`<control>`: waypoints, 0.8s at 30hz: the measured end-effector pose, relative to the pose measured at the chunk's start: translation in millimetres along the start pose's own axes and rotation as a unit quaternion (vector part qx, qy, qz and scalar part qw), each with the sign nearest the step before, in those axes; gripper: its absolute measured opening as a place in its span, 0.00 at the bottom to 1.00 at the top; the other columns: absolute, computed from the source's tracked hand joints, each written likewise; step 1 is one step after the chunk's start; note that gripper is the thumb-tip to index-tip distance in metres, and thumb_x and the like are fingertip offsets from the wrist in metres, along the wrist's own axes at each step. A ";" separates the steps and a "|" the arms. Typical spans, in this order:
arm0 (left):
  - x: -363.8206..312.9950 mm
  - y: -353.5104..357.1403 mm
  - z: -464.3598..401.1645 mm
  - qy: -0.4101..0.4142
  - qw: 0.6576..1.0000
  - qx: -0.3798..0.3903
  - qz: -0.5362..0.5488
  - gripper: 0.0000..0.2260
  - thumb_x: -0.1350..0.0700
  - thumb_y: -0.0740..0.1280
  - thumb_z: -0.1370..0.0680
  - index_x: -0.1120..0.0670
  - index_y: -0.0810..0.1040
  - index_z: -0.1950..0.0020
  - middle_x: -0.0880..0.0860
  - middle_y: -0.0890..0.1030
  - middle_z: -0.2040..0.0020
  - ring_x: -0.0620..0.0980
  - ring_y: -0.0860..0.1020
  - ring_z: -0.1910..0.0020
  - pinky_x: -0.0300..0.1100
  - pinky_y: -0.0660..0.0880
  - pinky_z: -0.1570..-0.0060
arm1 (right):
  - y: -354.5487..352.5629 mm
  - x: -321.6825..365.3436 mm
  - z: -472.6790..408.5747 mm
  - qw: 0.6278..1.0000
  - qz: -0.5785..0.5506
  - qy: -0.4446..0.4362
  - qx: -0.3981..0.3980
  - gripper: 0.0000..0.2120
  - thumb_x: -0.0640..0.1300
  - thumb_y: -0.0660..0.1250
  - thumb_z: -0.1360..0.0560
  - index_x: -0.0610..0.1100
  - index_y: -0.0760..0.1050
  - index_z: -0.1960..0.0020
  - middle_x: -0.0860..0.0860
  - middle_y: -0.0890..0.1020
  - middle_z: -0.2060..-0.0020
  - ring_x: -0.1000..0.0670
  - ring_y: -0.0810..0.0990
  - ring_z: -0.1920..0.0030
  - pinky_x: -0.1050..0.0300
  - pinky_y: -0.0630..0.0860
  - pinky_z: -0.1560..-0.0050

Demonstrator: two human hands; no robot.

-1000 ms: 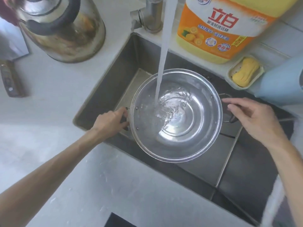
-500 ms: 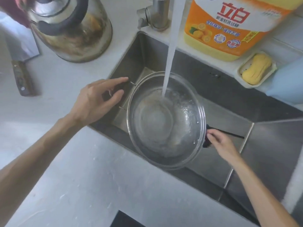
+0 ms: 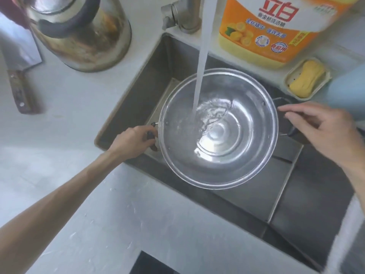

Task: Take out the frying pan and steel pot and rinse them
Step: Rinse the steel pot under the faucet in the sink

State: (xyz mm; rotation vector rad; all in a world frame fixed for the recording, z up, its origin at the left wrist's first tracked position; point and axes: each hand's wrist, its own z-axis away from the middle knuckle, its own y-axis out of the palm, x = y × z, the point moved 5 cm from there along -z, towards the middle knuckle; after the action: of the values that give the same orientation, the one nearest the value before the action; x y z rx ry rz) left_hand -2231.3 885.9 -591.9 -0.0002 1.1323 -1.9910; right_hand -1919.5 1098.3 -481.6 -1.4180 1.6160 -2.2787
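Gripping the pot's (image 3: pixel 218 128) near-left handle, the left hand (image 3: pixel 134 142) is clenched around the dark grip and holds the pot over the sink (image 3: pixel 138 91), mouth up and roughly level. Water (image 3: pixel 201 62) falls in a straight stream from the tap (image 3: pixel 183 14) into the pot, left of its middle, and swirls across the shiny bottom. The right hand (image 3: pixel 324 127) is released, fingers spread and slightly curled, hovering just beside the pot's far-right handle (image 3: pixel 284 115) without closing on it; whether a fingertip touches the handle, I cannot tell. On the desk (image 3: pixel 79 99) behind the sink stand a kettle (image 3: pixel 83 34) at left and an orange detergent jug (image 3: pixel 276 30) at right, with yellow soap (image 3: pixel 308 78) in a dish just beside the jug. A cleaver (image 3: pixel 17 76) lies at the far left.
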 end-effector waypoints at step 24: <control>-6.7 -24.8 1.9 0.038 0.998 0.009 0.053 0.08 0.51 0.62 0.23 0.40 0.76 0.47 0.35 0.80 0.68 0.45 0.79 0.57 0.45 0.74 0.47 | 69.3 -78.9 31.2 0.957 -0.145 0.249 0.031 0.16 0.42 0.61 0.22 0.61 0.80 0.58 0.53 0.80 0.62 0.62 0.76 0.70 0.73 0.73 0.66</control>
State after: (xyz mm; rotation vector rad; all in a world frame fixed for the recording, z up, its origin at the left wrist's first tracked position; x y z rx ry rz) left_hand -2242.4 895.2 -570.6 0.1432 1.1387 -1.9218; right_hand -1884.2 1079.9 -583.7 -1.1964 1.4894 -3.0229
